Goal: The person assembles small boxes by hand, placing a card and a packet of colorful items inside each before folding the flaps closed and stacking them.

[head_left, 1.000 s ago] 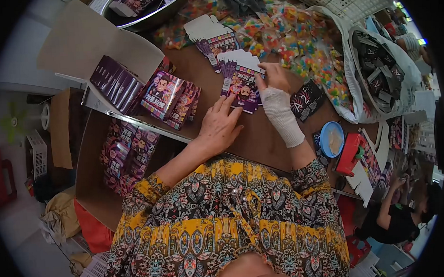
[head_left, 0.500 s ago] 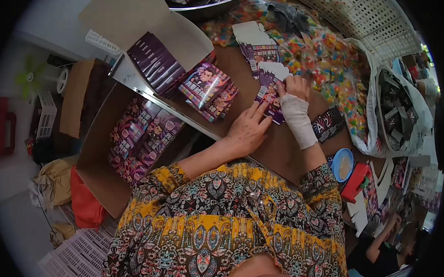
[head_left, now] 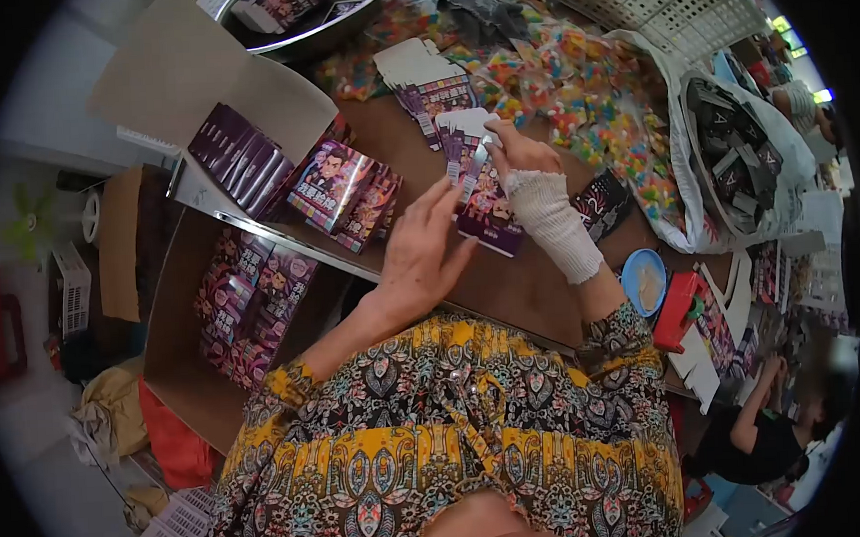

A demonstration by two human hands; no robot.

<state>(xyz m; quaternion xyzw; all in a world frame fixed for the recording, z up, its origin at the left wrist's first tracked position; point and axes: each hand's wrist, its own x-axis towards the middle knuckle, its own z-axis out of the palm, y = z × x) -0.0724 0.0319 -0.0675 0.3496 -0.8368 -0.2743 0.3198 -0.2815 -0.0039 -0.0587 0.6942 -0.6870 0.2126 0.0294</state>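
Note:
Flat purple printed cartons (head_left: 490,208) with white flaps lie fanned on the brown table. My right hand (head_left: 521,151), with a white knit cuff at the wrist, pinches the upper right edge of these cartons. My left hand (head_left: 419,245) is at their left side, fingers spread, fingertips at the edge of the cartons. Behind them sits another fanned stack of flat cartons (head_left: 437,93). To the left are glossy filled boxes (head_left: 335,184) with a cartoon figure, beside a row of dark purple packs (head_left: 238,160).
Colourful candy packets (head_left: 576,99) cover the back of the table. A white bag (head_left: 732,159) of black packets and a blue round lid (head_left: 644,283) are at right. An open cardboard box (head_left: 178,327) with purple boxes stands at lower left. A person (head_left: 759,432) sits lower right.
The view has shifted, so the table items appear further left. My left hand has drawn back from the face of the cartons to their left edge. My right hand has closed on their upper edge.

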